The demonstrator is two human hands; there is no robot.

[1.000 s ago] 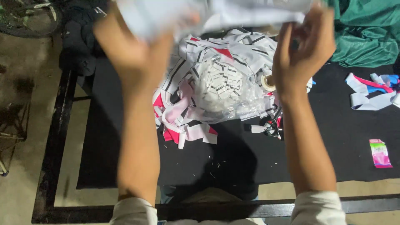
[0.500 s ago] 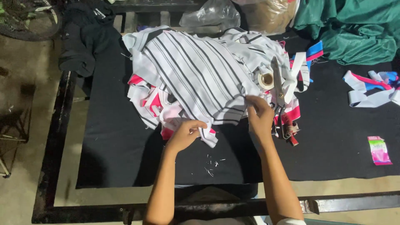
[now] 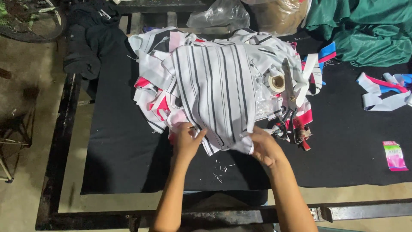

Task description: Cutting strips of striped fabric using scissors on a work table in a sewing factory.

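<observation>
A white cloth piece with thin black stripes (image 3: 219,90) lies spread on top of a heap of white, pink and striped fabric cuttings (image 3: 156,92) on a black mat. My left hand (image 3: 186,139) pinches its near left edge. My right hand (image 3: 264,146) grips its near right corner. Both hands rest low on the front of the heap. A pair of scissors (image 3: 289,96) lies on the heap's right side, next to a small roll of tape (image 3: 277,82).
The black mat (image 3: 124,150) covers a dark metal-framed table (image 3: 60,141). Green cloth (image 3: 369,30) is bunched at the back right, dark clothing (image 3: 86,43) at the back left. White and blue strips (image 3: 384,90) and a pink packet (image 3: 394,155) lie at the right. Clear plastic bags (image 3: 221,15) sit behind.
A second ago both hands held the striped piece up high. They brought it down onto the heap and now smooth and hold its near edge, hands slightly wider apart.
</observation>
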